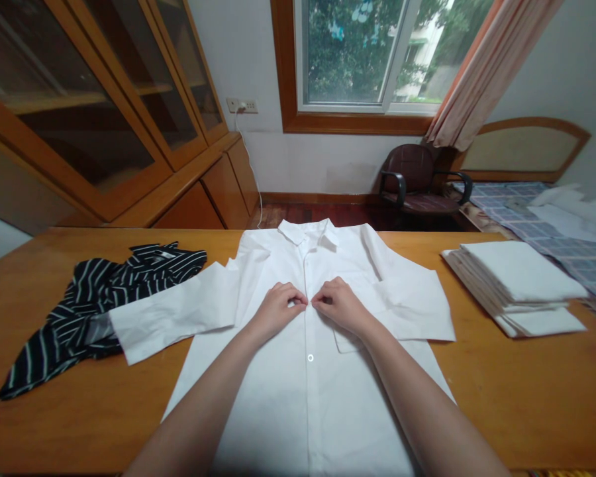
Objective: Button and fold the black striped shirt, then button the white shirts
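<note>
A white long-sleeved shirt (pixel 268 384) lies front up on the wooden table, its collar (pixel 308 233) at the far side and both sleeves out to the sides. My left hand (pixel 282 303) pinches the front placket from the left, thumb and fingertips together. From the right, my right hand (pixel 338 301) pinches the same placket, its fingertips almost meeting the left ones. Whatever button lies between the fingertips is hidden. Below the hands a white button (pixel 310 358) shows on the placket. The chest pocket is partly covered by my right hand and forearm.
A black striped garment (pixel 124 285) lies crumpled at the left, touching the shirt's sleeve. Folded white cloths (pixel 519 278) are stacked at the right of the wooden table (pixel 526 391). Beyond stand a glass-door cabinet (pixel 189 165), an armchair (pixel 417 179) and a bed (pixel 556 212).
</note>
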`<action>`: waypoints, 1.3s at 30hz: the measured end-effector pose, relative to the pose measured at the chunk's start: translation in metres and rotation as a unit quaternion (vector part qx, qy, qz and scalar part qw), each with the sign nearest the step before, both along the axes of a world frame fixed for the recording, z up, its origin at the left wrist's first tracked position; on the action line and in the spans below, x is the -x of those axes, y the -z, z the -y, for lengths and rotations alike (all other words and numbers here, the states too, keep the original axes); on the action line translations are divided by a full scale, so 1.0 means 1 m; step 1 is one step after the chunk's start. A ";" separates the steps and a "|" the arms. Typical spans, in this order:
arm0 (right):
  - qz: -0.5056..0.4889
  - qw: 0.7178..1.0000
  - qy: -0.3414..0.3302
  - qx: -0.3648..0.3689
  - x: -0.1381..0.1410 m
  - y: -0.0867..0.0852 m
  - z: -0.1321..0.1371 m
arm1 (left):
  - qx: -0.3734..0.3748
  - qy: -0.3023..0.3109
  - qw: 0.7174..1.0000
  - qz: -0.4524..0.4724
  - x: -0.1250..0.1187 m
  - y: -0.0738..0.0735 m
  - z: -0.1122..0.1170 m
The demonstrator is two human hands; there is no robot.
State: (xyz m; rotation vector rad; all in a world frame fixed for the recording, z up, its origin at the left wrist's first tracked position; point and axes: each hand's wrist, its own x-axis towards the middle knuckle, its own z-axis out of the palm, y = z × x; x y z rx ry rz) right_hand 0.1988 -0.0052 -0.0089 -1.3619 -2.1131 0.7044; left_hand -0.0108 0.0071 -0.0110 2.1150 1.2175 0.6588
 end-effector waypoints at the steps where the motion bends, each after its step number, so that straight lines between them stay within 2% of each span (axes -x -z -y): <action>1: -0.004 1.000 -0.007 -0.001 -0.001 0.000 0.000 | -0.002 -0.004 1.000 -0.003 0.000 0.000 0.000; 12: -0.024 0.996 -0.090 0.011 -0.015 0.003 -0.004 | -0.046 -0.014 0.999 -0.025 -0.001 0.009 -0.001; 19: -0.010 0.993 -0.113 0.017 -0.018 -0.002 -0.002 | -0.065 -0.004 0.997 -0.035 -0.005 0.006 0.001; 22: -0.024 0.995 -0.094 0.013 -0.016 -0.001 -0.001 | -0.068 -0.004 0.997 -0.035 -0.006 0.006 0.001; 30: -0.026 0.999 0.037 -0.004 0.002 0.001 0.000 | -0.075 0.009 0.997 -0.008 -0.005 0.008 0.000; 39: 0.021 0.995 0.092 -0.023 0.015 0.006 -0.003 | -0.072 -0.002 0.997 -0.008 -0.005 0.008 0.000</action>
